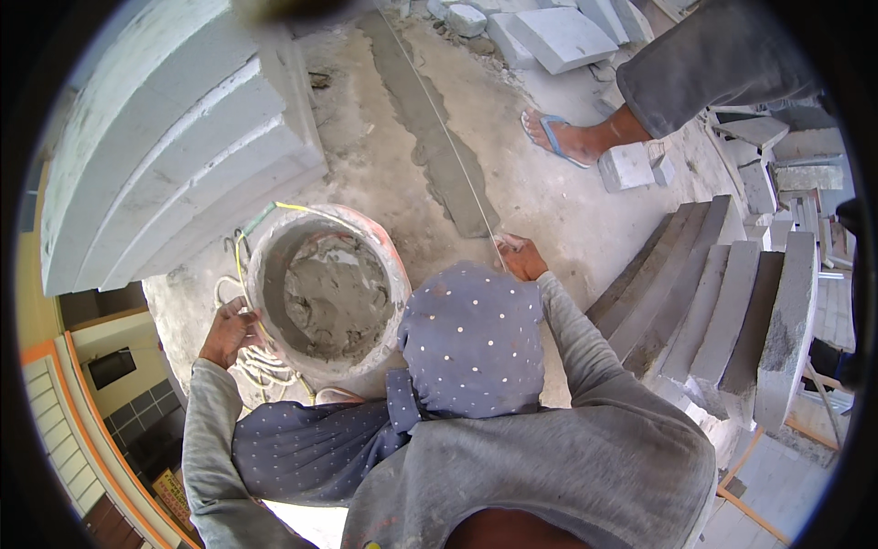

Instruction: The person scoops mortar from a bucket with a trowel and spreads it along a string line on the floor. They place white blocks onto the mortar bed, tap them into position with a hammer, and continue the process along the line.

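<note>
My left hand [229, 329] grips the left rim of a round bucket [265, 274] that holds grey mortar [334, 297]. A yellow cord [240, 261] runs along that rim, and white rope [261, 364] lies coiled beside my hand. My right hand [521, 258] rests on the concrete floor with its fingers pinched on a thin taut string [453, 142]. The string runs away along a strip of wet mortar [434, 137] laid on the floor. A blue dotted head cloth [471, 339] and grey sleeves fill the lower middle of the view.
A stack of large grey blocks [174, 146] rises at the left. More blocks [732, 302] lean in a row at the right, and loose ones [558, 37] lie at the back. Another person's sandalled foot [562, 139] stands by a small block [626, 166].
</note>
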Demonstrator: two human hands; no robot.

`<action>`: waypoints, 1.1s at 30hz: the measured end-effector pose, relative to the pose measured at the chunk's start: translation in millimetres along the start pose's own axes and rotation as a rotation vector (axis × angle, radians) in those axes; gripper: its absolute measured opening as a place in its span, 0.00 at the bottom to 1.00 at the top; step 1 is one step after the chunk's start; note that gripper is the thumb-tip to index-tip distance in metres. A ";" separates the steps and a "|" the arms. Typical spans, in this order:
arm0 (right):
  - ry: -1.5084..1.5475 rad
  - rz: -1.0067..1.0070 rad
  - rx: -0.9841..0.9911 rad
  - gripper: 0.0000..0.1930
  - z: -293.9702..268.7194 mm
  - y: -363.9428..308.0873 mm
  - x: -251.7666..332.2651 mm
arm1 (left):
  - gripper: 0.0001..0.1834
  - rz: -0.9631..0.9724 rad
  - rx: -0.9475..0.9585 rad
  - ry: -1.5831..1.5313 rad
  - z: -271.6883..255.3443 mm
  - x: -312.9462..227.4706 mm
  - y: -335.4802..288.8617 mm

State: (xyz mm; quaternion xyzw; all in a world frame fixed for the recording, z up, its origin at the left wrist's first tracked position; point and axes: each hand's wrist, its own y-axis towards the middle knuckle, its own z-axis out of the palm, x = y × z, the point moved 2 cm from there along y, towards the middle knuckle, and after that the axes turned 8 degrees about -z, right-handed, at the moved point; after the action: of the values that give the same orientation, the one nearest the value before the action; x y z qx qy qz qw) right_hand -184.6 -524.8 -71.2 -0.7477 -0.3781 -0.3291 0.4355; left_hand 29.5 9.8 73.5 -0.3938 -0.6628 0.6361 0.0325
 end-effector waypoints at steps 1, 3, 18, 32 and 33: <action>-0.082 -0.015 -0.022 0.19 2.0 -6.0 -6.7 | 0.14 -0.001 0.002 -0.003 -0.2 -0.7 0.8; -0.152 -0.125 -0.038 0.20 7.2 -14.6 -17.5 | 0.14 0.002 0.016 -0.007 -0.6 -1.4 2.1; 0.048 0.022 -0.242 0.22 -64.2 -114.4 58.6 | 0.11 0.017 -0.038 -0.056 -3.3 9.3 19.5; -0.860 -0.734 0.665 0.32 24.6 -20.8 383.5 | 0.31 0.078 -0.074 0.023 -4.9 9.5 21.2; -0.751 -0.794 0.515 0.35 32.8 0.5 403.5 | 0.32 0.037 -0.106 -0.012 -6.2 10.3 17.7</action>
State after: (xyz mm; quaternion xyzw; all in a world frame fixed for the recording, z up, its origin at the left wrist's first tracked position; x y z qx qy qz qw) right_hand 21.9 -382.9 246.8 -0.4850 -0.8237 -0.0781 0.2832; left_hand 34.3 18.5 54.6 -0.4032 -0.6883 0.6030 -0.0044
